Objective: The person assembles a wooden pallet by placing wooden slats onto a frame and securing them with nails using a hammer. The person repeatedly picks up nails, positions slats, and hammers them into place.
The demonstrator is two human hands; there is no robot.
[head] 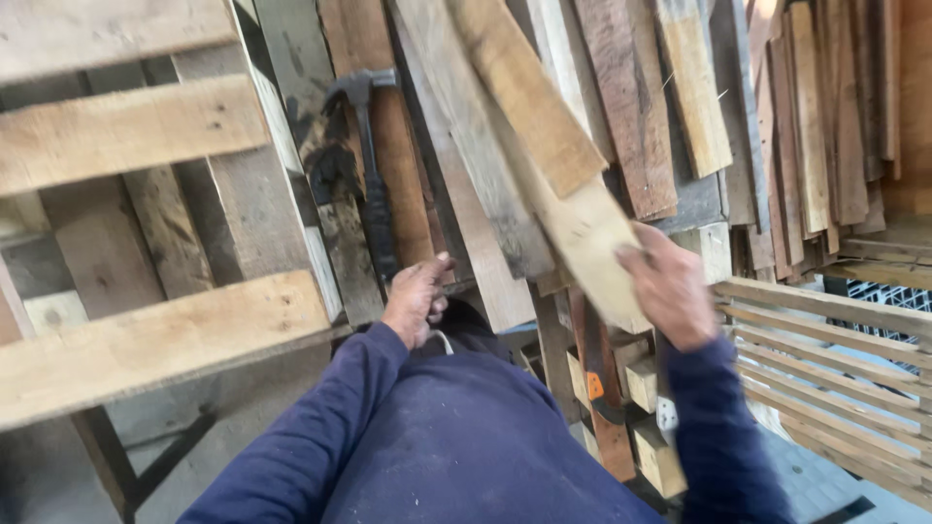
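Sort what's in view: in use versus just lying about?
In use:
- hammer, gripped by the left hand
- pale plank, held by the right hand

Lying about:
- pallet at left
- stacked boards at upper right
- slatted crate at right
- wood blocks below

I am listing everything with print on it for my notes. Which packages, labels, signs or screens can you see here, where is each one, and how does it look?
No package, sign or screen shows.
Orange patch: perhaps a label, on the dark bar standing under the right hand; small, roughly square, bright orange.
White tag: beside the right sleeve, among pale wood blocks; small, white with dark specks, too blurred to tell more.
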